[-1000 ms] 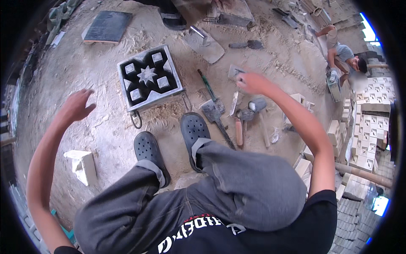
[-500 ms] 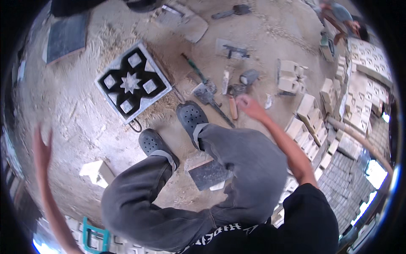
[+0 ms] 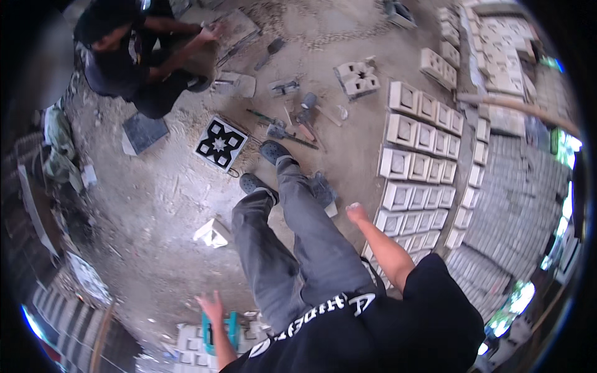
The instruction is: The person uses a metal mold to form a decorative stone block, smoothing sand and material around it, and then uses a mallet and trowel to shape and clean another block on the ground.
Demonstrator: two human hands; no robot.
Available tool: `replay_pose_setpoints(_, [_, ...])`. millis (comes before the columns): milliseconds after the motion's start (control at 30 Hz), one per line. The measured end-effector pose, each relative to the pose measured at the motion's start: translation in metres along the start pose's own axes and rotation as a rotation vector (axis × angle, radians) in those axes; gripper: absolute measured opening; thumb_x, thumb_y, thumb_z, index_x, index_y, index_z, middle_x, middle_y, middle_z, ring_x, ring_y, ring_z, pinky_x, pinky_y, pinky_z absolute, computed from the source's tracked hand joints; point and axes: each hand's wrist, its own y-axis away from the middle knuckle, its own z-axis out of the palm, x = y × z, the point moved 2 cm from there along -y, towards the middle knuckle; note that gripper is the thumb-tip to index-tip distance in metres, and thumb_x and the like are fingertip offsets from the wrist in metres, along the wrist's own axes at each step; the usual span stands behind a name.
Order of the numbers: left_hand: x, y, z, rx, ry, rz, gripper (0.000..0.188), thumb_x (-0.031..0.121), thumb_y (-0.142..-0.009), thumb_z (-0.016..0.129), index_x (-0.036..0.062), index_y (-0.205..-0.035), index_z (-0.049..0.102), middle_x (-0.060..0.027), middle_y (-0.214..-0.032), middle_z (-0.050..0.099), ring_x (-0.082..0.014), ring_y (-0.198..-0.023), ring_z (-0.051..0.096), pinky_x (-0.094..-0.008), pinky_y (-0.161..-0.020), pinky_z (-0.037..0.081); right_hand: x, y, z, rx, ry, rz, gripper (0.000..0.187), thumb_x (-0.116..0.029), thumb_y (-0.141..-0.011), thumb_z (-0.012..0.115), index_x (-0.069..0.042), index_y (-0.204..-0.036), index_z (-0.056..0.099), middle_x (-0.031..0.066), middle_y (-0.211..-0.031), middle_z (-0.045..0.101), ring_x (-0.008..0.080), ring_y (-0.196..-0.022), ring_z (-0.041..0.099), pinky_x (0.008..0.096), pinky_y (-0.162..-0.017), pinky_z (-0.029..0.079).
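Observation:
My left hand (image 3: 211, 309) hangs low beside a teal plastic stool (image 3: 232, 332), its fingers spread and nothing in them. At the right of my knee, my right hand (image 3: 357, 213) is curled into a loose fist in the air, with nothing visible in it. Ahead of my shoes lies a square metal mould (image 3: 221, 144) with a black flower-shaped pattern and a pale star at its centre. A white angular block (image 3: 212, 234) sits on the ground left of my legs. A dark flat board (image 3: 322, 190) is partly hidden behind my leg.
Rows of pale patterned blocks (image 3: 418, 163) stand on the right, with stacked grey bricks (image 3: 507, 205) beyond. Hand tools and a mallet (image 3: 309, 100) lie past the mould. A co-worker (image 3: 134, 59) crouches at the far left near a dark square board (image 3: 145, 132).
I have risen from a seated or crouched position, so the mould appears smaller. My left hand has come down near the stool; my right hand has drawn back from the tools. A co-worker is now visible.

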Motion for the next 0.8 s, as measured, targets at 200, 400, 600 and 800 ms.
replay_pose_setpoints(200, [-0.031,0.072,0.041,-0.204,0.38,-0.234,0.085,0.058,-0.091,0.049,-0.007,-0.143,0.032,-0.0354,-0.148,0.021,-0.0423,-0.14,0.024,-0.043,-0.114,0.022,-0.033,0.111,-0.071,0.086,-0.448,-0.06,0.055,-0.045,-0.087,0.055,-0.004,-0.124,0.058,0.0191,-0.122,0.062,0.0313,-0.117,0.057,0.038,-0.098,0.044])
replay_pose_setpoints(400, [0.005,0.018,0.005,-0.356,0.874,-0.136,0.078,0.053,-0.097,0.038,0.0002,-0.149,0.015,-0.0182,-0.155,0.02,-0.0313,-0.142,0.023,-0.0411,-0.115,0.021,-0.076,0.16,-0.097,0.246,-0.762,-0.341,0.063,-0.049,-0.087,0.057,-0.009,-0.135,0.051,0.0204,-0.131,0.055,0.0339,-0.123,0.052,0.0399,-0.103,0.041])
replay_pose_setpoints(600, [0.091,0.0,-0.09,-0.516,0.966,0.466,0.081,0.051,-0.098,0.038,0.0029,-0.151,-0.001,-0.0124,-0.159,-0.007,-0.0267,-0.147,0.008,-0.0391,-0.119,0.0,-0.017,0.223,-0.036,0.206,-1.085,-0.346,0.08,-0.054,-0.085,0.06,-0.005,-0.144,0.037,0.02,-0.144,0.043,0.029,-0.135,0.04,0.0354,-0.11,0.032])
replay_pose_setpoints(800, [0.105,-0.017,-0.148,-0.546,0.772,0.738,0.083,0.052,-0.099,0.034,-0.0004,-0.15,-0.004,-0.0129,-0.159,-0.006,-0.0246,-0.147,0.007,-0.0373,-0.118,-0.002,0.046,0.254,0.08,0.139,-1.414,-0.043,0.079,-0.053,-0.085,0.061,-0.004,-0.143,0.04,0.0198,-0.144,0.043,0.0297,-0.133,0.043,0.0359,-0.109,0.032])
